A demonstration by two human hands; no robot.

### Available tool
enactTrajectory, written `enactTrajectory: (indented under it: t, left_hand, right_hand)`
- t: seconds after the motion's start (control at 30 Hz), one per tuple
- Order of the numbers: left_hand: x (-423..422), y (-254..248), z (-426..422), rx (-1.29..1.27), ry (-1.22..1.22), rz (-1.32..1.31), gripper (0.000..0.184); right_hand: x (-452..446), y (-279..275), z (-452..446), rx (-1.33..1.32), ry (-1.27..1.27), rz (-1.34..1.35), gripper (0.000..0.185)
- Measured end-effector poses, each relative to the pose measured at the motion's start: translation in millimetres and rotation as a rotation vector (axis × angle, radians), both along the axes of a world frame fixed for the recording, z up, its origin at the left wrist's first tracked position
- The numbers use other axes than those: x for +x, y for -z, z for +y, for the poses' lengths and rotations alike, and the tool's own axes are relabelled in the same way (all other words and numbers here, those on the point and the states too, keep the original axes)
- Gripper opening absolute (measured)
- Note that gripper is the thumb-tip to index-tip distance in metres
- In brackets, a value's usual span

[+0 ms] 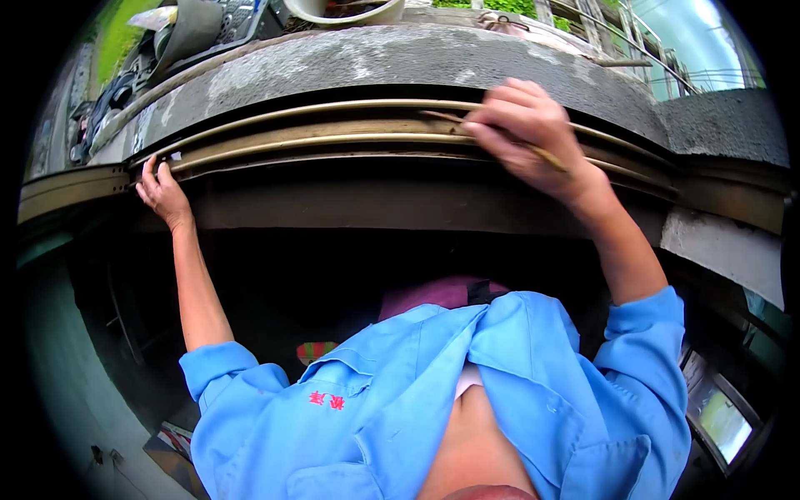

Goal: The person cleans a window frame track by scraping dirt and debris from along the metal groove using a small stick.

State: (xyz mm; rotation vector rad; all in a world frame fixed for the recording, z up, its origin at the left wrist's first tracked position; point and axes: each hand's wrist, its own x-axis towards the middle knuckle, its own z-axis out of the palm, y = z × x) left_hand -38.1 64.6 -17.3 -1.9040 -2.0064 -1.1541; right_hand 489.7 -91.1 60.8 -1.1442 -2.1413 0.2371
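Note:
A window track (350, 133) with brass-coloured rails runs in front of me, curved by the lens. My right hand (533, 129) is closed around a thin wooden stick (548, 158) above the right half of the track. The stick's narrow dark tip points left and lies over the rails; I cannot tell whether it touches them. At the track's left end is my left hand (162, 193), its bent fingers gripping the edge. Beside those fingers, a small white patch (176, 156) shows on the track.
Beyond the track runs a rough concrete sill (350, 67). Outside it stand a pale basin (350, 10), a dark crate (250, 21) and a wooden railing (592, 29). A framed glass pane (723, 417) is at lower right. Below the track it is dark.

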Motion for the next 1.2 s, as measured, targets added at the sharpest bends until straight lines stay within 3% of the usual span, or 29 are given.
enactTrajectory:
  t: [0.2, 0.3, 0.43, 0.6, 0.8, 0.87, 1.0, 1.07, 1.1, 1.13, 1.2]
  left_hand:
    - [19.8, -7.1, -9.4, 0.049, -0.063, -0.022, 0.031]
    - [13.2, -8.3, -6.6, 0.024, -0.004, -0.011, 0.028]
    - [-1.0, 4.5, 1.6, 0.024, -0.025, -0.035, 0.031]
    - [-4.0, 6.3, 5.5, 0.015, -0.043, 0.004, 0.032]
    - [-24.5, 17.9, 20.8, 0.17, 0.012, 0.18, 0.023]
    - [-28.3, 17.0, 21.1, 0.032, -0.08, 0.119, 0.028]
    - [-51.5, 30.6, 34.0, 0.087, 0.016, 0.176, 0.03]
    - [-42.0, 24.8, 28.8, 0.064, -0.025, 0.162, 0.03]
    - [-40.4, 23.9, 28.7, 0.053, -0.029, 0.14, 0.03]
    - [-38.3, 22.1, 27.1, 0.042, -0.035, 0.121, 0.031]
    - [-33.1, 18.8, 22.5, 0.052, -0.044, 0.151, 0.031]
  right_hand:
    - [-126.1, 5.1, 64.7, 0.075, -0.086, -0.059, 0.016]
    - [-122.3, 1.9, 61.7, 0.032, -0.061, -0.058, 0.015]
    - [-7.7, -3.1, 17.9, -0.14, -0.035, 0.014, 0.014]
    - [118.8, -26.2, -74.2, -0.465, 0.422, 0.127, 0.012]
    - [162.8, -76.2, -117.7, -0.535, 0.665, 0.024, 0.018]
    - [165.3, -88.0, -121.9, -0.408, 0.751, -0.001, 0.018]
    - [173.8, -83.4, -109.4, -0.389, 0.953, -0.257, 0.026]
    - [176.4, -78.4, -94.7, -0.595, 1.119, -0.617, 0.027]
    - [180.8, -70.4, -93.8, -0.532, 1.123, -0.634, 0.031]
    - [179.7, -71.4, -89.3, -0.532, 1.123, -0.64, 0.031]
    - [173.3, -70.3, -79.1, -0.798, 1.204, -0.321, 0.034]
